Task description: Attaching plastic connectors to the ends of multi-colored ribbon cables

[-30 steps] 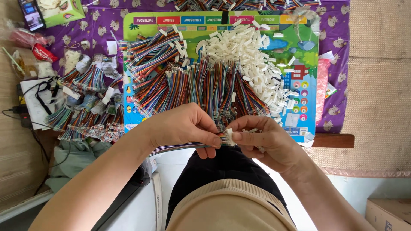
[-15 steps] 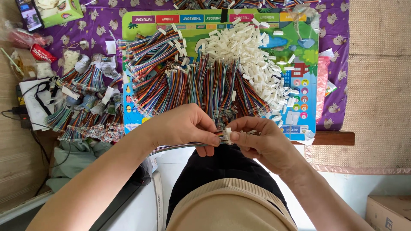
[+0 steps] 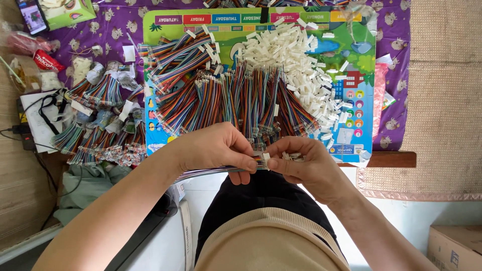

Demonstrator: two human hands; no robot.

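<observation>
Pinching a ribbon cable (image 3: 211, 172), the left hand (image 3: 216, 148) meets the right hand (image 3: 301, 163), whose grip is hidden.

Bright, even daylight, soft shadows (edges slightly bowed), sharp focus.

Only one view is given, taken from a camera worn on the head and aimed steeply downward and forward. The person's own torso and lap are seen at the bottom centre of the frame, very near the lens. The tabletop (image 3: 386, 159) is seen from almost directly above and fills the upper half, its far side toward the top edge. The floor is taken in at the lower left and lower right corners.
</observation>
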